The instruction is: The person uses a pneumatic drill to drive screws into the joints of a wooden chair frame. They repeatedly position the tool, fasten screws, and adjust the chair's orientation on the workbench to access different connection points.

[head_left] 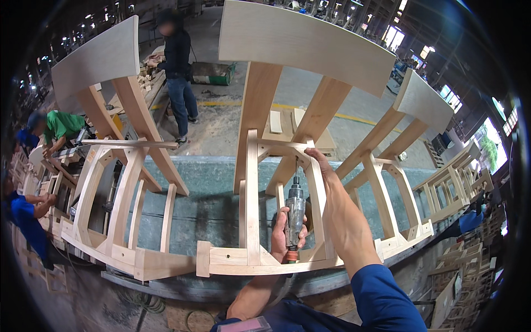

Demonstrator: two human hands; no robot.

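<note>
Clearly, the left hand (pixel 280 237) is wrapped around a grey, cylindrical metal power screwdriver (pixel 296 213) with a red collar at its base. The tool stands inside the middle pale, smooth-planed wooden chair frame (pixel 252 210), its thin bit pointing up toward the top crosspiece; whether the tip touches wood, I cannot tell. The right hand (pixel 322 164) lies over the frame's upper right corner; how tightly its fingers close, I cannot tell.

Three large chair frames line the green-surfaced workbench (pixel 213 221), each with one broad, gently curved panel and two flat, slanting tan posts: the left frame's panel (pixel 105 58), the middle frame's panel (pixel 304 44) and the right frame's panel (pixel 423 102). Beyond the bench stands one person in a dark top and jeans (pixel 180 83).
</note>
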